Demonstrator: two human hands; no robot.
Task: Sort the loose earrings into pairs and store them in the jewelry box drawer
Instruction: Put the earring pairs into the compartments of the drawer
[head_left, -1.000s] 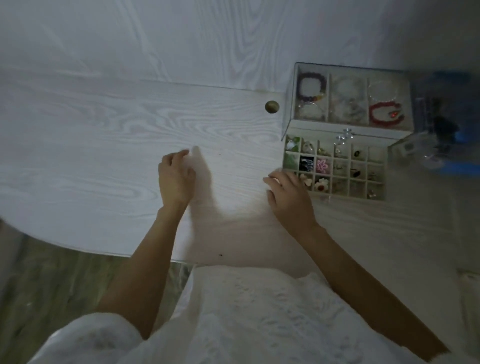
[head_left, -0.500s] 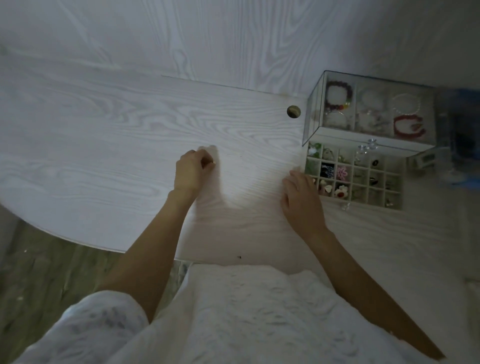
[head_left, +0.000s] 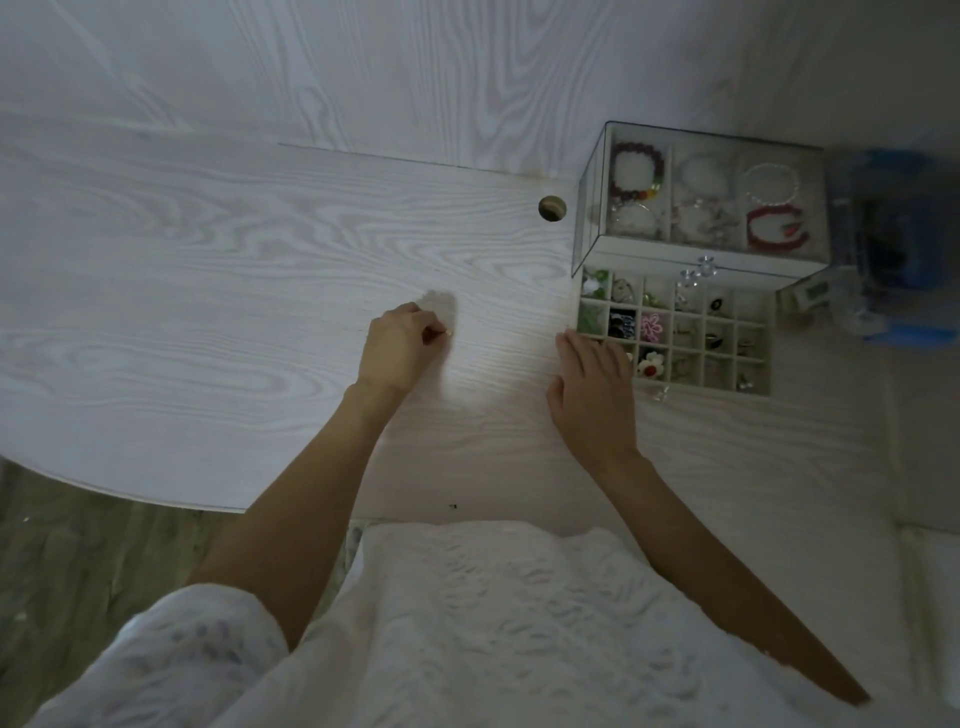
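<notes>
**Picking a small earring off the table**

The left hand (head_left: 400, 348) sits on the pale wood table (head_left: 208, 291), fingers curled in, thumb and forefinger pinched together at a tiny pale speck that is probably an earring (head_left: 448, 331); the dim light leaves that uncertain. The right hand (head_left: 592, 384) lies flat with fingers straight and together, its tips touching the near left corner of the open drawer (head_left: 675, 338), which is pulled out from under the glass jewelry box (head_left: 706, 202). The drawer's small compartments already hold earrings, among them a pink flower piece (head_left: 651, 326) and a white-and-red flower piece (head_left: 649, 365).

To do this step well, the pinch should close on the body of the earring rather than on a thin post, and lift straight up so that it does not skid over the smooth surface. The right hand does well to steady the drawer while the match is sought among the compartments, then the pair goes together into one cell.
</notes>
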